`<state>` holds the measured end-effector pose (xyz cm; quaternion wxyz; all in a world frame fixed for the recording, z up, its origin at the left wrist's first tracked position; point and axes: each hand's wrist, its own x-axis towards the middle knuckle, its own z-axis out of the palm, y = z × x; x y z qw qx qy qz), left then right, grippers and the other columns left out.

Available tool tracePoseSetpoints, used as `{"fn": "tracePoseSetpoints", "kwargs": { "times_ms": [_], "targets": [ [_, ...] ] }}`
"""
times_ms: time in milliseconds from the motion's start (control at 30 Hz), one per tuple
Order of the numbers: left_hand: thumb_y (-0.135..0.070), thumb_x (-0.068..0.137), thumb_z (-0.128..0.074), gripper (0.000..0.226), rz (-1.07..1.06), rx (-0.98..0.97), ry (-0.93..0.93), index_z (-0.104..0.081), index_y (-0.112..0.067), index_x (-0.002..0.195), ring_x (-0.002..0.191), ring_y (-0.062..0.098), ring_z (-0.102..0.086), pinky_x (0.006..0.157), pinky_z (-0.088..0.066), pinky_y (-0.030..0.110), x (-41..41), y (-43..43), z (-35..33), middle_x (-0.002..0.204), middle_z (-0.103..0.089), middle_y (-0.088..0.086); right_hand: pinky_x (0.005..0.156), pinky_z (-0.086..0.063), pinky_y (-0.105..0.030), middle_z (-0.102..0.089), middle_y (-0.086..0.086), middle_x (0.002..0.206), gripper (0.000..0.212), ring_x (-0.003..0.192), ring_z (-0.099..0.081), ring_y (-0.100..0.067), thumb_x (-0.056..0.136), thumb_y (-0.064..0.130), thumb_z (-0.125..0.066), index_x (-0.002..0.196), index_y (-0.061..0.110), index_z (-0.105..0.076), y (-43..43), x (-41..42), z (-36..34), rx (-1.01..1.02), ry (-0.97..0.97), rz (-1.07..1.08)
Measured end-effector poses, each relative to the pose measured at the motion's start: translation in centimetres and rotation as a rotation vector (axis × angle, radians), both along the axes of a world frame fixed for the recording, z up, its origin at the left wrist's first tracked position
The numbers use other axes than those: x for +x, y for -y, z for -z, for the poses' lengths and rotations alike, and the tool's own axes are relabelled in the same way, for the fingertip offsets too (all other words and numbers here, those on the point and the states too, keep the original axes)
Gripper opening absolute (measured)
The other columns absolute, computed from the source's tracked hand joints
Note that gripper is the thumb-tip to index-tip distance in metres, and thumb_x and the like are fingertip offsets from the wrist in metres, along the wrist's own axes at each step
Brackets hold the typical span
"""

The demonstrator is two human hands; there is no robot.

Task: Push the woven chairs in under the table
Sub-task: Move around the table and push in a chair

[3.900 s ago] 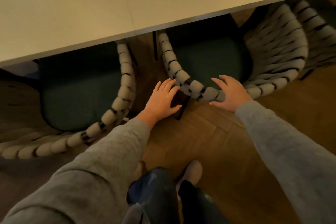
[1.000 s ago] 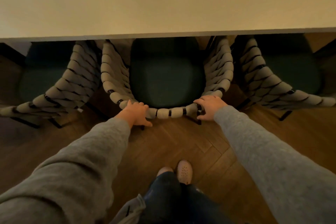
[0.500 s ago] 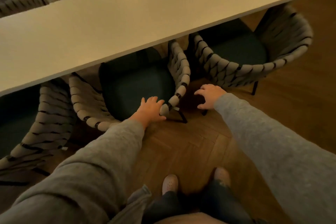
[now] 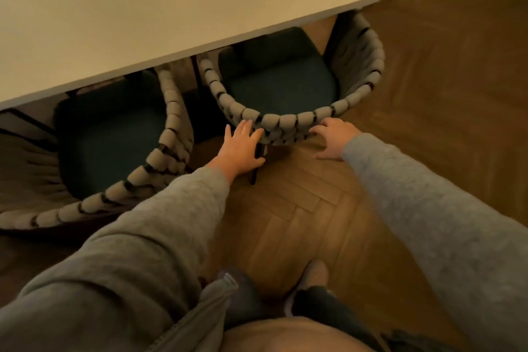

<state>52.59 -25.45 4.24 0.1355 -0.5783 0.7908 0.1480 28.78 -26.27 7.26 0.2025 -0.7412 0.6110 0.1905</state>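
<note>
A woven chair point(image 4: 297, 120) with a grey rope back and a dark green seat stands at the right end of the pale table point(image 4: 160, 6), its seat partly under the top. My left hand point(image 4: 240, 148) lies flat with straight fingers against the left part of its back. My right hand point(image 4: 331, 137) touches the right part of the back with loosely bent fingers. A second woven chair point(image 4: 160, 163) stands to the left, its seat tucked partly beneath the table.
Herringbone wood floor point(image 4: 300, 208) spreads under me and to the right of the table. My feet point(image 4: 311, 274) stand behind the chair. A third woven chair's back point(image 4: 25, 171) shows at the far left.
I have stepped right from the middle chair. Both hands left that chair's back and now rest against the back of the chair at the table's right end.
</note>
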Motion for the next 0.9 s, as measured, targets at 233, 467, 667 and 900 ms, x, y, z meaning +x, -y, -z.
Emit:
{"fn": "tracePoseSetpoints", "kwargs": {
  "times_ms": [233, 467, 667, 900],
  "targets": [
    [-0.059, 0.089, -0.053, 0.079, -0.111, 0.045, -0.155, -0.018, -0.025, 0.153, 0.149, 0.028, 0.0, 0.118, 0.001, 0.056, -12.7, 5.0, 0.7, 0.162, -0.006, 0.007, 0.115, -0.027, -0.044, -0.026, -0.008, 0.156, 0.09, 0.143, -0.027, -0.031, 0.078, 0.042, -0.077, 0.151, 0.029, -0.026, 7.4, -10.6, 1.0, -0.023, 0.012, -0.081],
    [-0.072, 0.091, -0.024, 0.073, -0.297, 0.113, -0.168, -0.031, -0.029, 0.15, 0.149, 0.025, -0.003, 0.117, 0.003, 0.056, -17.4, 15.7, 2.9, 0.16, -0.019, 0.004, 0.121, -0.003, -0.047, 0.005, -0.005, 0.163, 0.113, 0.15, 0.003, -0.024, 0.075, 0.05, -0.077, 0.155, 0.033, 0.002, 19.0, -16.0, 3.5, 0.085, -0.089, -0.239],
    [-0.072, 0.09, -0.026, 0.077, -0.422, 0.172, -0.157, -0.034, -0.024, 0.149, 0.149, 0.025, -0.003, 0.118, 0.002, 0.055, -19.7, 23.9, 4.5, 0.16, -0.019, 0.008, 0.121, 0.002, -0.048, 0.005, -0.001, 0.163, 0.114, 0.15, 0.006, -0.022, 0.072, 0.068, -0.069, 0.154, 0.034, 0.004, 30.3, -19.8, 5.2, 0.193, -0.098, -0.328],
    [-0.058, 0.086, -0.045, 0.059, -0.478, -0.356, -0.201, -0.065, -0.013, 0.118, 0.123, 0.034, -0.05, 0.101, -0.037, 0.049, -23.4, 32.3, 4.7, 0.135, -0.052, 0.016, 0.122, -0.005, -0.045, -0.013, -0.006, 0.162, 0.091, 0.149, -0.009, -0.024, 0.085, 0.065, -0.056, 0.155, 0.029, -0.01, 43.5, -20.9, 5.3, -0.024, 0.094, -0.557]
  ]
}}
